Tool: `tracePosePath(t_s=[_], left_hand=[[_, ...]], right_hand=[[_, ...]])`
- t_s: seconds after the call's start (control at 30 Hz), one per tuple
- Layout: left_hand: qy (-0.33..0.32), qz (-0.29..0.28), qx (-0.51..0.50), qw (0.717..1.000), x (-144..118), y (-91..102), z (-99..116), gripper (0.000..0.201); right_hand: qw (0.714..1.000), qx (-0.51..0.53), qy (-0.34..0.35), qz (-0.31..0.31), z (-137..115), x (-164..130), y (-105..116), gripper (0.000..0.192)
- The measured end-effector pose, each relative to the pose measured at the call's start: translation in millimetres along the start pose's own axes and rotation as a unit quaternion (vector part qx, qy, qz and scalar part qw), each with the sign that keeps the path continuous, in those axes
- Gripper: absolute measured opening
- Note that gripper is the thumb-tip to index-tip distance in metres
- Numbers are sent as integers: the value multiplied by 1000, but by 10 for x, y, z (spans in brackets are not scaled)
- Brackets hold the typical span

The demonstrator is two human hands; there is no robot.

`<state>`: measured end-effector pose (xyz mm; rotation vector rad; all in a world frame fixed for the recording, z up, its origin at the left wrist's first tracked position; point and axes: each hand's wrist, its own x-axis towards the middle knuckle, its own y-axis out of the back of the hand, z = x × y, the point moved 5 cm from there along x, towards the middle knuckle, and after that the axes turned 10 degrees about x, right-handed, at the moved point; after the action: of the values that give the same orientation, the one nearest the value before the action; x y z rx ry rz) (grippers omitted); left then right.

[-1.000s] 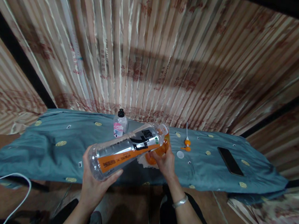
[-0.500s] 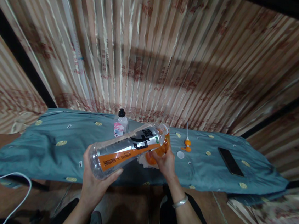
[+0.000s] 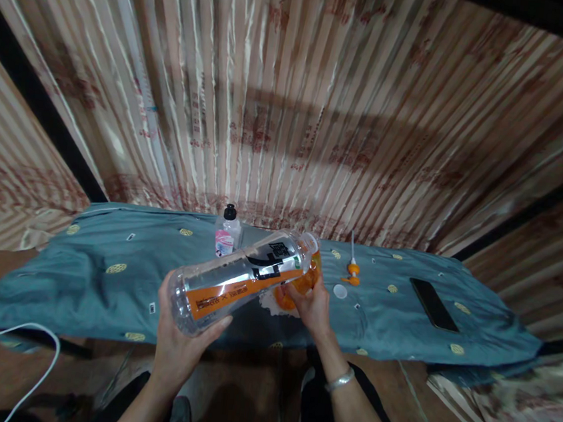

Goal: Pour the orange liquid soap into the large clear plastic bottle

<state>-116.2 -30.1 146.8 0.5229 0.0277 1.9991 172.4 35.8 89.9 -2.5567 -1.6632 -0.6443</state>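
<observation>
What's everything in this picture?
Curtain: uncounted, beige, behind
Poles: several, black, edges
Cloth: 1, teal, centre
Large bottle: 1, clear, tilted, centre
Small bottle: 1, orange, behind large bottle
Capped bottle: 1, clear, cloth's back
Pump: 1, orange, right of bottles
Disc: 1, white, beside pump
Sheet: 1, whitish, below small bottle
Phone: 1, black, cloth's right
Cable: 1, white, lower left
Legs: 2, black, bottom
Left hand: 1, bare, on large bottle
Right hand: 1, bare, on small bottle

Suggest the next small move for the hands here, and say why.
Perhaps raise the base of the clear bottle slightly with the left hand: it lies tilted, its neck close by the top of the orange bottle, which the right hand grips. Go gently, as I cannot make out whether any liquid is flowing.
</observation>
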Motion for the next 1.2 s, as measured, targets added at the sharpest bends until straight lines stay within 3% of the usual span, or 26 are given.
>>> tracePosePath(t_s=[0.17,0.67,1.2], left_hand=[[14,-5,-7,1000,3,0,-32,97],[-23,-11,5,1000,19,5,-34,94],[20,5,-20,1000,0,-19,44,99]], right_hand=[[1000,2,4,-6,-23,6,-5,62],[1000,3,10,0,4,6,-5,66],[1000,-3,9,3,-33,5,-2,61]])
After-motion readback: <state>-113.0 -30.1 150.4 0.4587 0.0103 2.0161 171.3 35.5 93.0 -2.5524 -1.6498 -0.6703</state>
